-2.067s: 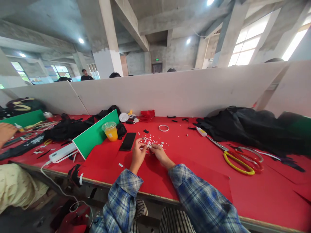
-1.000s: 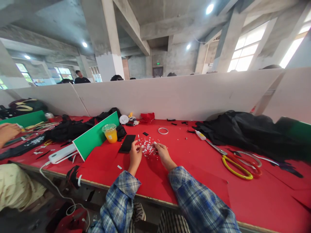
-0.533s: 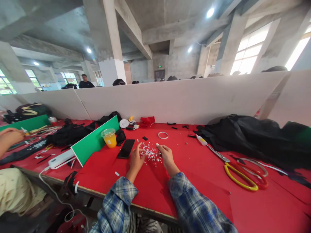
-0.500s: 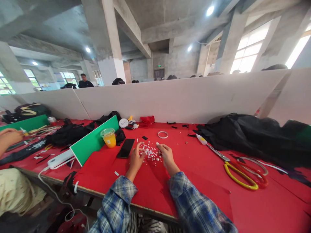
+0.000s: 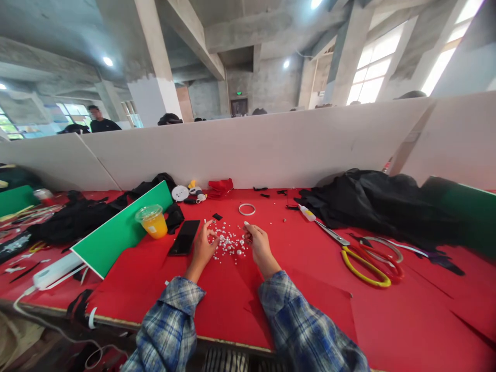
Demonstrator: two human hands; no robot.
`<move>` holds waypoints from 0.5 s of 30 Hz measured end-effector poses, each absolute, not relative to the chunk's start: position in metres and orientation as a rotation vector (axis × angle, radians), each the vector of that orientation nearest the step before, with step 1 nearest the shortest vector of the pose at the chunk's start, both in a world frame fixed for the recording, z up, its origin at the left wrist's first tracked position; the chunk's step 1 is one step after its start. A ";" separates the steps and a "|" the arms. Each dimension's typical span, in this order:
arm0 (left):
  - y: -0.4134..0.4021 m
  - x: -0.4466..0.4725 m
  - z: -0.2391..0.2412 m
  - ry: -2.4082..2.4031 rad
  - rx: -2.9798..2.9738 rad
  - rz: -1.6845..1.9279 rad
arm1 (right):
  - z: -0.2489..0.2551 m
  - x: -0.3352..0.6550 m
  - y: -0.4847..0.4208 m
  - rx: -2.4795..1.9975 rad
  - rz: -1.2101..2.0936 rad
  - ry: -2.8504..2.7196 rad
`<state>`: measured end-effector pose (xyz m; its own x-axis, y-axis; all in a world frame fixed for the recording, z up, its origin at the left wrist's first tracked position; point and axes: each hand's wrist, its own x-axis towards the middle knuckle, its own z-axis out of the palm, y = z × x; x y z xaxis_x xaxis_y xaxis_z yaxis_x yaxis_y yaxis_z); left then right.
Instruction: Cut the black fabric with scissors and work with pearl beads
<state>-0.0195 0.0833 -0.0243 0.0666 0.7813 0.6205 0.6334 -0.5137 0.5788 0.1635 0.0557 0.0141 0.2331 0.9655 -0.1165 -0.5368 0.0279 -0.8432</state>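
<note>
A small pile of white beads (image 5: 228, 244) lies on the red table (image 5: 217, 305). My left hand (image 5: 202, 244) rests at the pile's left edge with its fingers apart and fingertips among the beads. My right hand (image 5: 257, 242) sits at the pile's right edge, knuckles up, fingers curled in toward the beads; what they pinch is too small to see. Both arms wear blue plaid sleeves. A black phone (image 5: 185, 237) lies just left of my left hand. A white ring (image 5: 247, 209) lies beyond the beads.
A cup of orange drink (image 5: 154, 221) and a slanted green board (image 5: 116, 235) stand at the left. Yellow and red scissors (image 5: 366, 258) and a glue bottle (image 5: 306, 212) lie at the right, by black cloth (image 5: 372, 201). A white partition (image 5: 251, 150) closes the back.
My hands, pinched together above the beads two seconds ago, have parted and lowered to either side of the pile. The view has swung; the neighbour's hand at far left is out of frame.
</note>
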 end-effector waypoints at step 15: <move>0.079 -0.021 -0.024 1.501 2.151 1.509 | 0.010 0.157 0.050 -0.953 1.290 -0.719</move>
<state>-0.0209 0.0793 -0.0236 0.0140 0.7605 0.6492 0.6451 -0.5030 0.5752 0.1571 0.0498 0.0101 0.1625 0.9842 -0.0699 -0.4585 0.0126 -0.8886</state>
